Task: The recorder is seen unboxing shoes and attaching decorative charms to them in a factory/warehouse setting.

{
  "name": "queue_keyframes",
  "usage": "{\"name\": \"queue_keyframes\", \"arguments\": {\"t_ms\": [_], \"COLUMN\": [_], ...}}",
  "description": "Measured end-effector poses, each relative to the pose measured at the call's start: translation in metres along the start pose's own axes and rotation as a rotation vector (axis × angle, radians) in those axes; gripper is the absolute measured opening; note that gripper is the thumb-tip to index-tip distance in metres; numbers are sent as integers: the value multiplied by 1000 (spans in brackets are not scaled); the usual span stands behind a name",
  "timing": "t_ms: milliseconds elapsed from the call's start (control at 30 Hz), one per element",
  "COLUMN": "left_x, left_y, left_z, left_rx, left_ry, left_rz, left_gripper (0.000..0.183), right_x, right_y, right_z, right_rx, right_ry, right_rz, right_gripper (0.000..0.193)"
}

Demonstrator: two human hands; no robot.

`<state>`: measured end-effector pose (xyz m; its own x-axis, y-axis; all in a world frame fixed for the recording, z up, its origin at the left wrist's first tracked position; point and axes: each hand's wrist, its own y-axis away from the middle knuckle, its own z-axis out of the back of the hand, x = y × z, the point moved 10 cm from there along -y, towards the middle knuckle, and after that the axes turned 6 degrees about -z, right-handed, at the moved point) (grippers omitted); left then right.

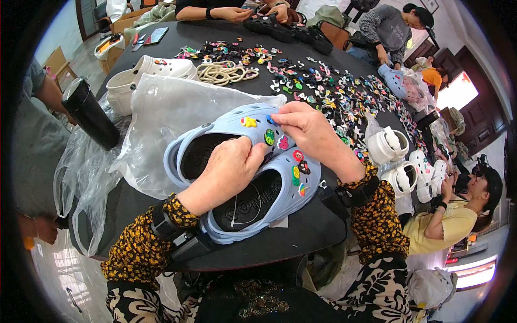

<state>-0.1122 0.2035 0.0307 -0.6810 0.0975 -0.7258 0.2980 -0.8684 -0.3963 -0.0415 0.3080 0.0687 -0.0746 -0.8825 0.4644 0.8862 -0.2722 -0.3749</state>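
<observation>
Two light blue clogs lie side by side on the dark table before me. My left hand [229, 164] reaches into the opening of the farther clog [173, 156] and grips its upper; the fingertips are hidden inside. On top of that toe, my right hand [315, 132] pinches a small blue shoe charm [270, 120] against the surface. Near it sit a yellow charm [249, 122], a green one [269, 137] and a pink one [283, 142]. The nearer clog [253, 232] carries several charms too, including a rainbow-coloured one [301, 190]. A thin clear loop hangs across its insole.
Loose charms [323, 91] spread over the table beyond. A clear plastic bag [156, 129], white clogs [121, 89], beige cords [223, 74] and a black cylinder [90, 113] stand or lie leftward. More white clogs [385, 148] are at right. Other people work around the table.
</observation>
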Motion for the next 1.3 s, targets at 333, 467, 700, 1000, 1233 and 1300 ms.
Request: {"name": "queue_keyframes", "arguments": {"t_ms": [333,467,700,1000,1233,1300], "left_x": [-5,-6,-8,-12,-17,-18], "left_y": [2,3,3,2,5,5], "left_z": [0,-1,-3,-5,-3,-2], "left_rx": [7,-3,10,17,-17,-20], "left_ry": [15,44,31,22,17,-5], "left_rz": [-30,-45,-52,-92,-156,-151], "left_gripper": [36,35,35,34,35,35], "right_x": [17,22,19,24,31,28], "right_y": [10,15,17,15,15,16], "right_z": [-3,-6,-14,-20,-27,-25], "right_rx": [30,56,99,177,215,211], "right_ry": [99,183,263,331,429,426], "right_rz": [143,208,234,240,230,195], "right_gripper": [36,38,38,36,34,33]}}
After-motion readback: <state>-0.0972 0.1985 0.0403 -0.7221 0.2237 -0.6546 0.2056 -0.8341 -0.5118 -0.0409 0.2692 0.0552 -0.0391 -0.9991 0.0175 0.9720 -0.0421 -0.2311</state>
